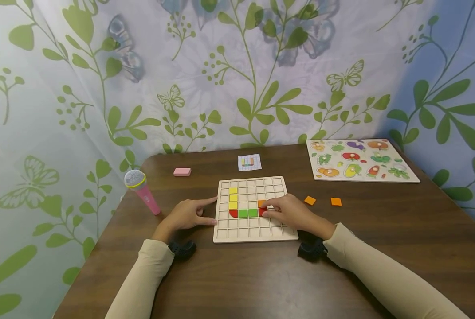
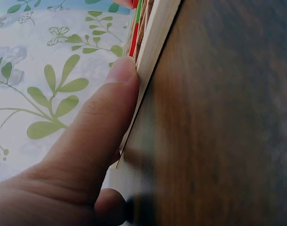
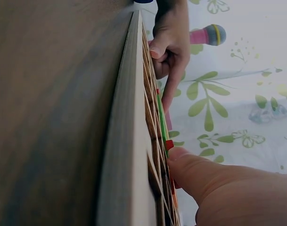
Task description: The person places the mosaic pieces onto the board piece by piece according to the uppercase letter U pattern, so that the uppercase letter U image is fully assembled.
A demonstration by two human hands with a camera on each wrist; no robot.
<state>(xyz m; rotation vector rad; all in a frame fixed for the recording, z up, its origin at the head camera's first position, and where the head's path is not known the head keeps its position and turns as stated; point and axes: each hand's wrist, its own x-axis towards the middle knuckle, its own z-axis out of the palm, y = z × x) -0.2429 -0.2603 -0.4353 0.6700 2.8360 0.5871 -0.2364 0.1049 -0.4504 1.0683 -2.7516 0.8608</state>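
Note:
A wooden grid board point(image 1: 229, 232) lies on the table. Along its left edge rest the extended index finger and thumb of my left hand point(image 1: 186, 214), the other fingers curled in. My right hand point(image 1: 295, 213) reaches over the board's right side and pinches a red tile point(image 1: 262, 212) between thumb and index finger; the tile stands slightly raised in the right wrist view, partly hidden by the thumb. Just above it is an orange tile point(image 1: 261, 204). Two green tiles point(image 1: 248, 213), a rounded red tile point(image 1: 233, 214) and a column of yellow tiles point(image 1: 233, 198) sit in the grid.
Two loose orange tiles point(image 1: 323, 201) lie right of the board. Behind it is a small pattern card point(image 1: 249, 162). A pink block point(image 1: 182, 172) and a pink toy microphone point(image 1: 146, 195) are at the left; a vegetable puzzle board point(image 1: 365, 173) lies at the back right.

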